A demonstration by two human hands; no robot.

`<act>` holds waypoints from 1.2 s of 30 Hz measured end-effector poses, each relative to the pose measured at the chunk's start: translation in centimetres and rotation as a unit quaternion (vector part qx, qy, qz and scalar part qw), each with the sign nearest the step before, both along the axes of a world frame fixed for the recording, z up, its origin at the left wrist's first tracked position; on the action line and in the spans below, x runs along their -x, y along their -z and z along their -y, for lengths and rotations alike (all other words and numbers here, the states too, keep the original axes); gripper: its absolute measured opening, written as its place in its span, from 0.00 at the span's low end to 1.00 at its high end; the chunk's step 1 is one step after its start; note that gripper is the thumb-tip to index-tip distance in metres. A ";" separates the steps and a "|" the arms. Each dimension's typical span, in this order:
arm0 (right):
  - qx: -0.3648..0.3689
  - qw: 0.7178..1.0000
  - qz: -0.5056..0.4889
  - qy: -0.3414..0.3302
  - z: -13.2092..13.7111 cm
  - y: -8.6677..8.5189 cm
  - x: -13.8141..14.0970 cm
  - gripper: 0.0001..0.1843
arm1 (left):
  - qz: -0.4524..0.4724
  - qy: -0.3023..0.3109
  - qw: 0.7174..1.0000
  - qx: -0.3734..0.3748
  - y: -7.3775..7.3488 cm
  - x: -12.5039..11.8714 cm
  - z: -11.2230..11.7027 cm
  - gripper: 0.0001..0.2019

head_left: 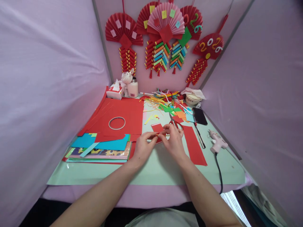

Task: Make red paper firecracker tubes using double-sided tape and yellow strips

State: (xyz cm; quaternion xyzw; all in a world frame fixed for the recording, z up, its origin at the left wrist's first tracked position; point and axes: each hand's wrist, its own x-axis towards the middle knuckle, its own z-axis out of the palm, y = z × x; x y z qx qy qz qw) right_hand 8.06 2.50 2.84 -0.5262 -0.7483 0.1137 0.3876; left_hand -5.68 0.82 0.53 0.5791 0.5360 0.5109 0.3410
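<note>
Both hands meet over the table's middle, fingertips almost touching. My left hand [144, 146] pinches one end of a small red piece of paper [157, 135], mostly hidden by the fingers. On its other side, my right hand [174, 143] is closed on the same piece; a thin pale stick-like end shows beneath its fingers. Under the fingertips lies a red paper strip [156, 127]. Red-handled scissors [180, 125] rest just behind my right hand. To the right is a larger red paper rectangle [194, 145].
Left are red sheets [127, 113], a tape roll [116, 118] and stacked coloured paper [113, 145]. Right are a glue gun [217, 141] with its cord, a dark pen-like tool [200, 135] and a phone [200, 116]. Behind lie paper scraps [180, 114], a bowl [193, 99] and a bottle [133, 87].
</note>
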 end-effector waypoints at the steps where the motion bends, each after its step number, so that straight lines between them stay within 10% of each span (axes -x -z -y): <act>1: -0.002 1.000 -0.003 0.003 0.0 0.0 0.0 0.09 | -0.002 0.000 1.000 -0.004 0.0 0.0 0.0 0.09; 36: 0.050 0.998 0.004 0.029 -0.9 0.1 -2.3 0.12 | -0.035 -0.051 0.998 -0.026 -0.8 0.5 0.0 0.08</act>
